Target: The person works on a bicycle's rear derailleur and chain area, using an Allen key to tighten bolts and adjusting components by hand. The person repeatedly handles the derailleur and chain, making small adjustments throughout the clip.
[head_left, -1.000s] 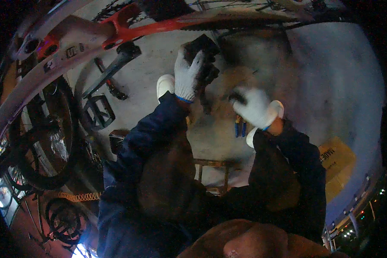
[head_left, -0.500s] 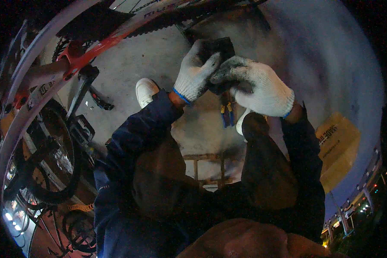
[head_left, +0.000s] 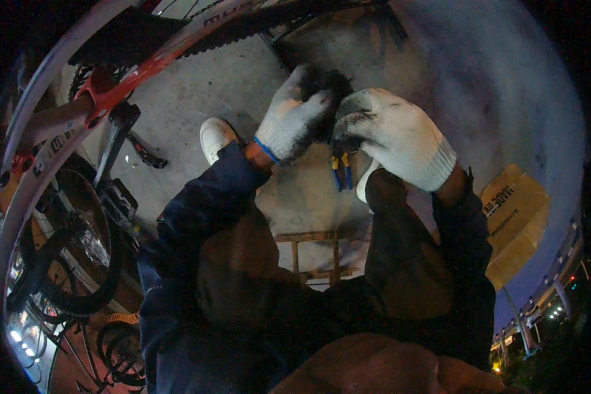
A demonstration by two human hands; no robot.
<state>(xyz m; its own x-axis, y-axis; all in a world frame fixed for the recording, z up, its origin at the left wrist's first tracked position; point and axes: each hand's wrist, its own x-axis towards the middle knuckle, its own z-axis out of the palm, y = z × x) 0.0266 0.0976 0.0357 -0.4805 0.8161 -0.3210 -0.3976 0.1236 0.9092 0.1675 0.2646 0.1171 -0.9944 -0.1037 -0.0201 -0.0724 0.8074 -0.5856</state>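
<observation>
Dim grey floor (head_left: 177,98), bike frame (head_left: 121,85) up top; left hand (head_left: 292,118) has its grip clamped on a dark chunk (head_left: 335,83); right hand (head_left: 397,134) is beside it, can't tell if it's gripping. Looks mid-job; chunk's not set down, pliers (head_left: 341,173) lie below.

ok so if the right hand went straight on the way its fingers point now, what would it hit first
Most likely the dark piece in the left hand, just ahead of the right hand; whether they already touch is unclear, as depth is hard to judge.
</observation>
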